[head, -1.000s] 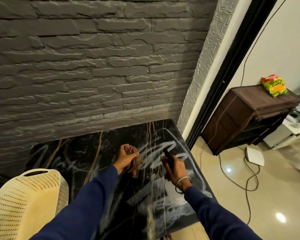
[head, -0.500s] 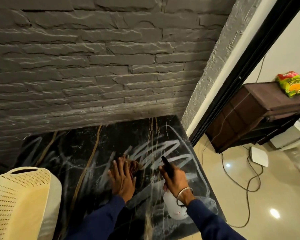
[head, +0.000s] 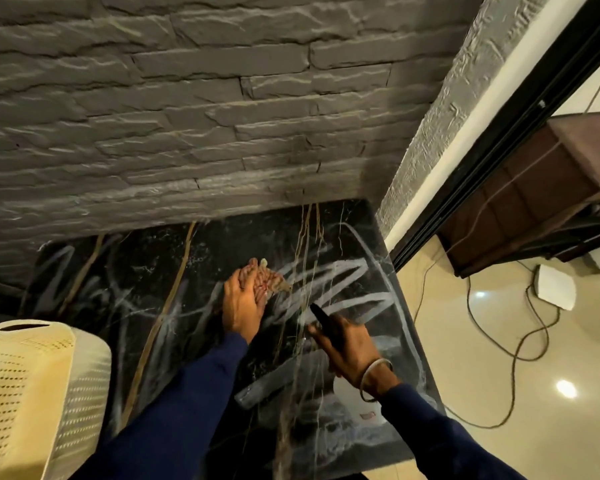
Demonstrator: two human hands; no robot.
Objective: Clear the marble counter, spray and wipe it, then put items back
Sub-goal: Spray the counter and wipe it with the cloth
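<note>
On marble counter (head: 136, 271), cloth (head: 276, 283) under left fingers (head: 248, 284)

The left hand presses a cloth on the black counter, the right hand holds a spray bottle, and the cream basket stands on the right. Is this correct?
Not quite: the head view shows the cream basket on the left, not the right. The left hand does press the cloth on the counter, and the right hand holds the spray bottle.

Single head-worn view, forward and down, close over marble counter (head: 146, 271)
</note>
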